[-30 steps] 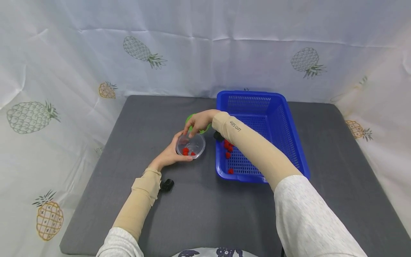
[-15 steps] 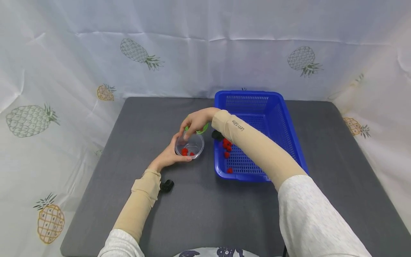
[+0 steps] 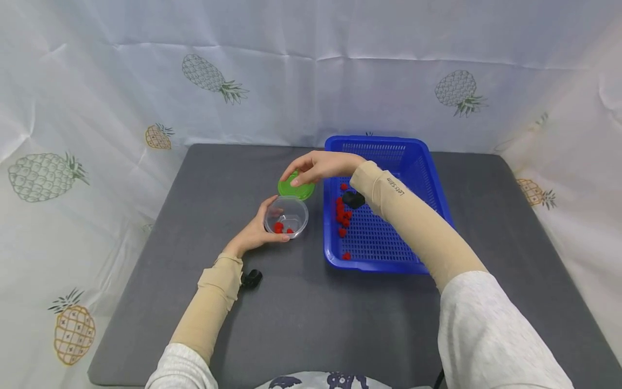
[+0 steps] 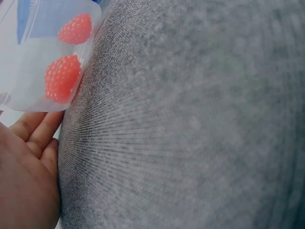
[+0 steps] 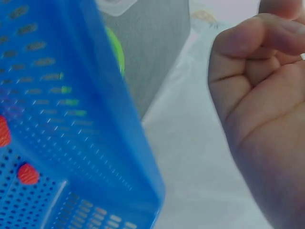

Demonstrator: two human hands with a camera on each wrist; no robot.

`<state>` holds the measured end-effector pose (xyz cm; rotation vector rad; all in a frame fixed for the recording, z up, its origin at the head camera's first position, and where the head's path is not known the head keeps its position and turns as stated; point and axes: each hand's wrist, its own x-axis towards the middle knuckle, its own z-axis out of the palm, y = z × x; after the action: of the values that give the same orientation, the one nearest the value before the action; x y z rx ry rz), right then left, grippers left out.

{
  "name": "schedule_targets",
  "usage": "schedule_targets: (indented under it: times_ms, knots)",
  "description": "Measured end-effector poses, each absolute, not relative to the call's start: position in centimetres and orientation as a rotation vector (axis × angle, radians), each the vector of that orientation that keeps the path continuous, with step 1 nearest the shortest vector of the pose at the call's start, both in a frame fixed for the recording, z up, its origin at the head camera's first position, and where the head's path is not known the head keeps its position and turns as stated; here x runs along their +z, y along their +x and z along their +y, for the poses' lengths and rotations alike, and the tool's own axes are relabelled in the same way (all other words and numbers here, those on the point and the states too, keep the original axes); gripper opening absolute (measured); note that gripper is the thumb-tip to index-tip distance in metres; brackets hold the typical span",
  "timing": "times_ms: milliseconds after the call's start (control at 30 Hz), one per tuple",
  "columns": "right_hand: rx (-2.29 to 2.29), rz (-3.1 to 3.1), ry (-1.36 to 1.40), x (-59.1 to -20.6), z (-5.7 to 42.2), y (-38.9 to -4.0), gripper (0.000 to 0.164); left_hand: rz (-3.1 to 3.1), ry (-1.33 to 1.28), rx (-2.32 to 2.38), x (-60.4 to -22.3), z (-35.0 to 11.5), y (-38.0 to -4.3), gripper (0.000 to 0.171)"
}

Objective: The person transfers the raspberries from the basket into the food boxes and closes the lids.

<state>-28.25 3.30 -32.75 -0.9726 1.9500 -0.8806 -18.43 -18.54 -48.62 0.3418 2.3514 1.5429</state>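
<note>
My left hand (image 3: 256, 233) holds a clear round plastic container (image 3: 293, 220) on the table, thumb at the near side and fingers round the left. A few red raspberries (image 3: 278, 227) lie in it; the left wrist view shows two raspberries (image 4: 63, 78) through its wall. Just behind the container rests a green round lid (image 3: 297, 191). Above that lid hovers my right hand (image 3: 322, 164), its fingers loosely bent. In the right wrist view nothing shows in the right hand (image 5: 267, 105), though its fingertips are partly cut off.
A blue perforated basket (image 3: 374, 266) stands right of the container, under my right forearm. Several raspberries (image 3: 339, 209) lie along its left side. Behind the grey table (image 3: 301, 319) hangs a white curtain (image 3: 311, 97) with pineapple prints.
My right hand has risen out of the container and moved back and right, uncovering the green lid. My left hand keeps its hold on the container.
</note>
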Motion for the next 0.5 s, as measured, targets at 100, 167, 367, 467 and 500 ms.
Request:
schedule_targets:
  times_ms: [100, 167, 367, 467, 500]
  knots:
    - [-0.985, 1.932, -0.959, -32.7, 4.5, -28.5, 0.032, 2.357, 0.353, 1.542, -48.7, -18.6, -18.5, 0.104]
    - [-1.044, 1.917, -0.949, -32.7, 5.2, -28.7, 0.032, 2.357, 0.351, 1.545, -48.7, -18.6, -18.6, 0.104]
    - [-1.133, 1.938, -0.902, -32.9, 7.0, -29.0, 0.033, 2.36, 0.349, 1.545, -48.6, -18.6, -18.6, 0.103]
    - [-1.196, 1.923, -0.851, -33.0, 7.9, -28.9, 0.035, 2.349, 0.352, 1.554, -48.6, -18.6, -18.5, 0.103]
    - [-1.224, 1.911, -0.83, -33.1, 8.2, -28.9, 0.034, 2.342, 0.356, 1.557, -48.3, -18.6, -18.4, 0.104]
